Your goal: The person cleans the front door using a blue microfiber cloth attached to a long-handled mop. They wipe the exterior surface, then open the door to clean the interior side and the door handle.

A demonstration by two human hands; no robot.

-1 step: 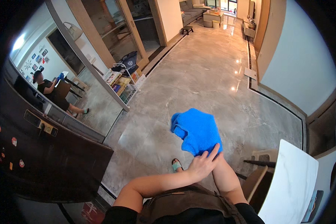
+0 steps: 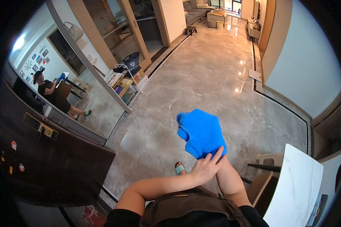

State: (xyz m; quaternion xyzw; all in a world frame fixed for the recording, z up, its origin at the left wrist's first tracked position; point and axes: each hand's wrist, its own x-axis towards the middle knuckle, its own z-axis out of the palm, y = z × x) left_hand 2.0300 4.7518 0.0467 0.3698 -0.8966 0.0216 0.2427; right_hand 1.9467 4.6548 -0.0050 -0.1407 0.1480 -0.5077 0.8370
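A fluffy blue cloth (image 2: 202,132) hangs in front of me over the end of my right forearm (image 2: 231,179). It covers my right hand, so those fingers are hidden. My left hand (image 2: 205,169) reaches across from the left, its fingers spread. The fingertips rest on the cloth's near edge, by the right wrist. A large folded flap forms the cloth's left side, above the grey floor.
To the right stands a white marbled table (image 2: 295,189) with a brown chair (image 2: 259,189) beside it. A dark door (image 2: 64,166) and a tall mirror (image 2: 91,87) are on the left. Beyond the mirror is a white wire rack (image 2: 130,94). Grey tiled floor (image 2: 201,72) runs towards a sofa (image 2: 195,15).
The cloth has shifted slightly to the right, and its left fold looks a little narrower. My left hand has kept its place at the cloth's near edge.
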